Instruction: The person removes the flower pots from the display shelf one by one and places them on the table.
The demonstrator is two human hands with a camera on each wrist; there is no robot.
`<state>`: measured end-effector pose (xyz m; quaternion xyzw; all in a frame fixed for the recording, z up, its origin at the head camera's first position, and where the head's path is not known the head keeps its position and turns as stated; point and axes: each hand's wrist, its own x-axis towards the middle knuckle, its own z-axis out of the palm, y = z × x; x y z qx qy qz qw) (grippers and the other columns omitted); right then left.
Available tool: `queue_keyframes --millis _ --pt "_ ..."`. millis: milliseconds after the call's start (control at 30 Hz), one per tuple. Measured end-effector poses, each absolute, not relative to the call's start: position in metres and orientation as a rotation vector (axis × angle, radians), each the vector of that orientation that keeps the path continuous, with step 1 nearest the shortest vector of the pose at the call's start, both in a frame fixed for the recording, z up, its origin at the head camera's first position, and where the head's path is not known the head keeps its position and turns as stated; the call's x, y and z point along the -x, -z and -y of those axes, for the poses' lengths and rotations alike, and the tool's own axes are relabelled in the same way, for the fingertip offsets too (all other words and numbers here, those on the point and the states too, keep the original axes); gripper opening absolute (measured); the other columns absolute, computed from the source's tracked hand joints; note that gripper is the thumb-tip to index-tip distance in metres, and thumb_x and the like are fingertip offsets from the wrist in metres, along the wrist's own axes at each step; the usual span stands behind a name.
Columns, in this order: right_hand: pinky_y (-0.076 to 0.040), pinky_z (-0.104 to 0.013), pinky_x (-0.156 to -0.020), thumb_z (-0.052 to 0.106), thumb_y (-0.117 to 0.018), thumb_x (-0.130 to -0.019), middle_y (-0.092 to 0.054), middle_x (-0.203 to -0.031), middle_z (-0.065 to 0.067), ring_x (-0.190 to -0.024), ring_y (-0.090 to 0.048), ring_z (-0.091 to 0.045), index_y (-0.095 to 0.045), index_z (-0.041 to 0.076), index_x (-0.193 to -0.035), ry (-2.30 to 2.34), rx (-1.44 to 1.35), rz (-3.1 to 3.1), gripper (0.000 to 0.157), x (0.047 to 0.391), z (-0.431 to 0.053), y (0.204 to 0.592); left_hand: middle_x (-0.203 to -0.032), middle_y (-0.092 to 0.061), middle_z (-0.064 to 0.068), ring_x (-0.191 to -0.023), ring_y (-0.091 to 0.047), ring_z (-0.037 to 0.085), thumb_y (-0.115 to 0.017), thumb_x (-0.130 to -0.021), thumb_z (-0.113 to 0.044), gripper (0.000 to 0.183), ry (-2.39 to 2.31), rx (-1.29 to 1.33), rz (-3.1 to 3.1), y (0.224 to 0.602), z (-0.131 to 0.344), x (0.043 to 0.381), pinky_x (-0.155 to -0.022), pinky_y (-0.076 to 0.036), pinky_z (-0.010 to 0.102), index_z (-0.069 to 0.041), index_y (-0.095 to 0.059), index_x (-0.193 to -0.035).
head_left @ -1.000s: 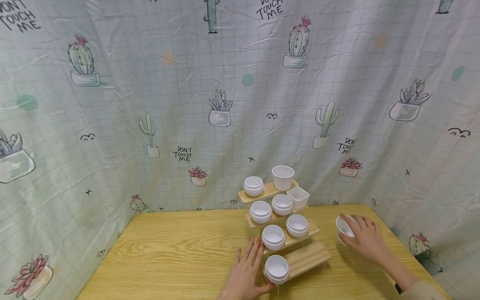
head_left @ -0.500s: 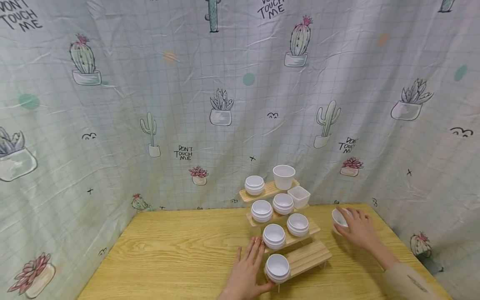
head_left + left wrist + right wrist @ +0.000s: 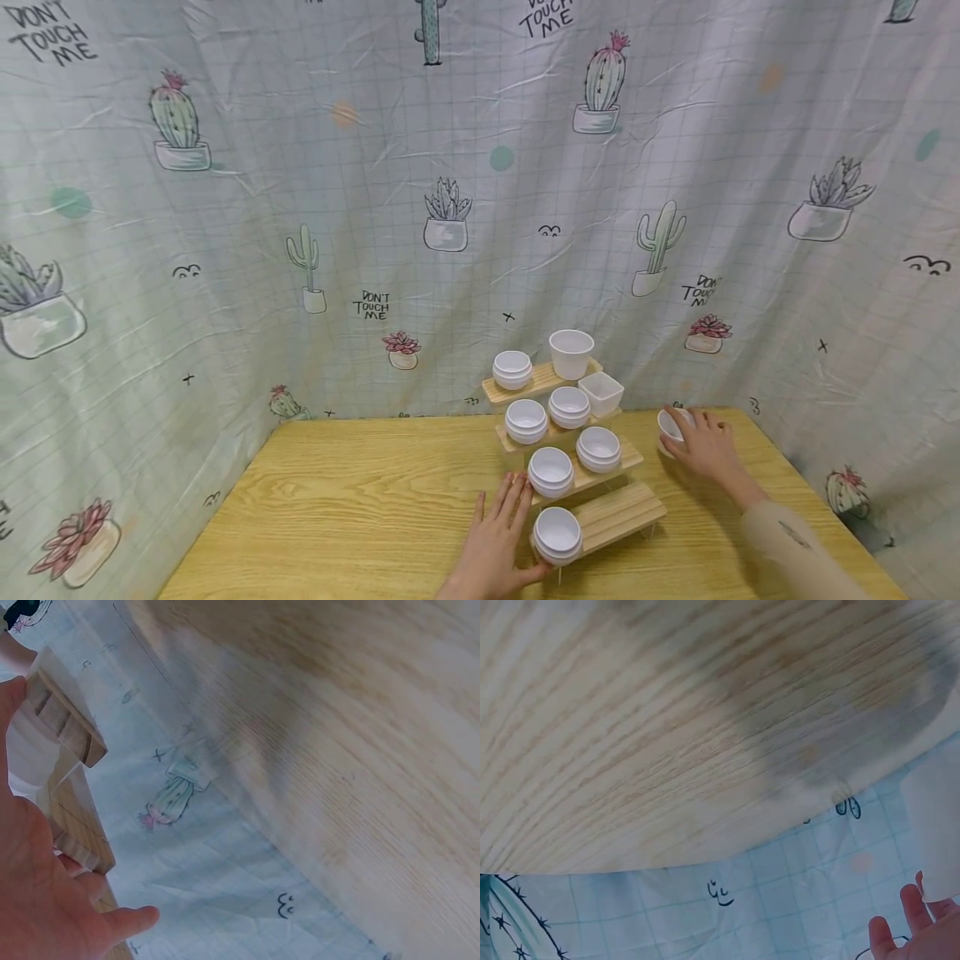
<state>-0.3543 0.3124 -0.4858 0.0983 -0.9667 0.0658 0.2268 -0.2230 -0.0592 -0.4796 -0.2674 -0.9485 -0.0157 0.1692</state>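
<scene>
A four-step wooden plant stand (image 3: 626, 512) carries small white flowerpots. My left hand (image 3: 491, 537) touches its left side, fingers mostly straight along the second step, thumb by the round flowerpot (image 3: 557, 536) on the lowest step. In the left wrist view, that hand (image 3: 45, 900) spreads along the step ends (image 3: 71, 724). Off to the stand's right, my right hand (image 3: 705, 450) grips a white flowerpot (image 3: 670, 433) by its rim. This flowerpot (image 3: 934, 825) is partly cut off in the right wrist view; whether it touches the table I cannot tell.
Higher steps hold several more round pots (image 3: 551, 472), a square pot (image 3: 602, 394) and a tall tapered pot (image 3: 572, 354). The lowest step's right part is bare wood. A cactus-print curtain (image 3: 337, 208) hangs around the wooden table (image 3: 360, 500).
My right hand has carried its flowerpot a little left and back, nearer the stand. The left hand and the pots on the steps keep their places. The head view has shifted slightly.
</scene>
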Motion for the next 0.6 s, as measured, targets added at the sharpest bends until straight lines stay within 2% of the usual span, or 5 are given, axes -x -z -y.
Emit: queue_keyframes --millis 400,600 --pt "-0.029 -0.063 -0.076 0.038 -0.051 -0.086 -0.043 -0.116 -0.034 -0.106 -0.039 -0.051 -0.041 0.012 -0.129 -0.183 -0.245 2.709 0.051 0.372 -0.314 0.491 -0.148 -0.024 0.008 -0.136 -0.024 0.024 -0.044 -0.070 -0.075 0.100 0.023 0.741 2.679 0.481 0.060 0.222 -0.098 -0.034 0.053 -0.011 -0.021 -0.142" --pt "-0.029 -0.062 -0.074 0.037 -0.053 -0.086 -0.044 -0.113 -0.033 -0.104 -0.039 -0.051 -0.042 0.012 -0.126 -0.232 -0.223 2.709 0.049 0.377 -0.314 0.490 -0.148 -0.022 0.007 -0.136 -0.024 0.024 -0.046 -0.070 -0.075 0.100 0.018 0.748 2.656 0.481 0.058 0.222 -0.098 -0.035 0.052 -0.011 -0.020 -0.143"
